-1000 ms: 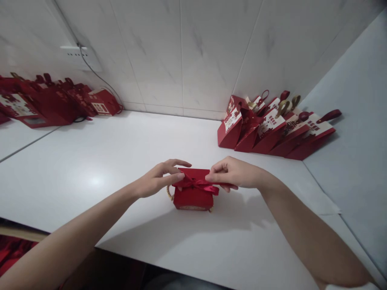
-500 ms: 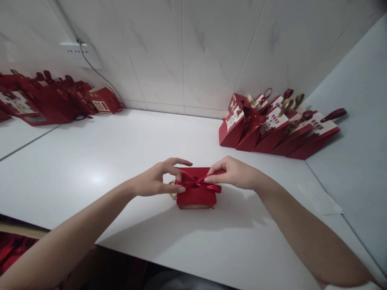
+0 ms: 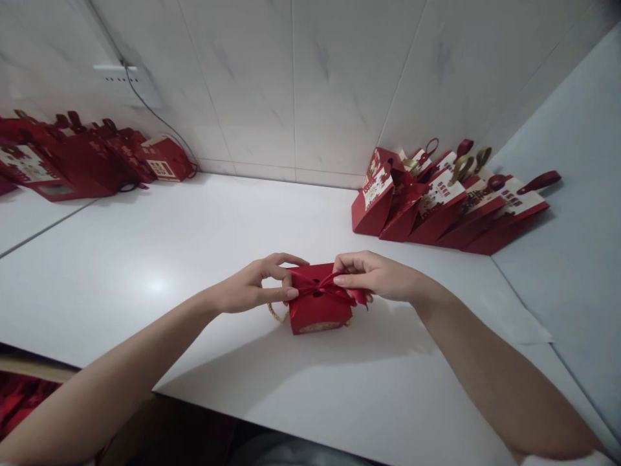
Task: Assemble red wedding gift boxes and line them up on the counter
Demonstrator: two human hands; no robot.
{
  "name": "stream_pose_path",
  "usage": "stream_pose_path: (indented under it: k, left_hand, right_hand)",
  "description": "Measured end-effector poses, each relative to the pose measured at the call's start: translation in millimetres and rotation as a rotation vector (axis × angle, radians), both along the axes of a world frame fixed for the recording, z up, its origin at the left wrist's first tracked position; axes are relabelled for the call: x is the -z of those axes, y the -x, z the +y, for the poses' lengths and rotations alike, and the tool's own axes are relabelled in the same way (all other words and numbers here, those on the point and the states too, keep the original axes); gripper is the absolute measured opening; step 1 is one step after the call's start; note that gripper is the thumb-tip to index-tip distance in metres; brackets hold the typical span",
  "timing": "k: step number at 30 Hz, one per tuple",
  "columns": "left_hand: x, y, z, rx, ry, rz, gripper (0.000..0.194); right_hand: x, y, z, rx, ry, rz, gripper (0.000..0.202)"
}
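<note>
Box: points gold-patterned side towards camera, slightly turned; long axis not clear. Right hand: pinches ribbon. Left hand: rests at left end, cannot tell whether gripping.

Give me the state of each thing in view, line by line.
Small red box: resting on the table.
Red ribbon: gathered mid-top of the box.
Left hand: at the ribbon's left side, grip unclear.
Right hand: pinching the ribbon.
Gold cord: curved beside the box.
Right-side boxes: standing in a row.
Left-side boxes: grouped together.
</note>
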State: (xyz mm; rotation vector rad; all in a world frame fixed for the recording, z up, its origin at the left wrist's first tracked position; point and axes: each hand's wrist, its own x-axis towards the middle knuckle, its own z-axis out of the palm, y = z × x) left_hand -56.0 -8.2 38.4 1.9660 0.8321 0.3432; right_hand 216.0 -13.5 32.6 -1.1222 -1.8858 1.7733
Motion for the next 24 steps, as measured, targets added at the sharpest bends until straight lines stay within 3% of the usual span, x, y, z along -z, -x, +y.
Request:
stream_pose_path:
  k: [11,18,21,24]
  left_hand:
    - [0.0,0.7,1.0,0.018,-0.034,0.022,0.025]
    - [0.9,1.1,1.2,0.019,-0.075,0.023,0.028]
    - [-0.7,2.0,2.7,0.027,-0.067,0.031,0.028]
    - [-1.7,1.8,2.8,0.003,-0.057,0.041,0.029]
  right_hand:
    - [1.8,-3.0,3.5,0.004,-0.008,-0.054,0.023]
    - [-0.4,-7.4,7.5,0.047,-0.135,-0.112,0.027]
    - [5.3,-11.2,14.8,0.056,-0.093,-0.114,0.029]
    - [15.7,-13.7,24.3,0.171,-0.065,-0.086,0.027]
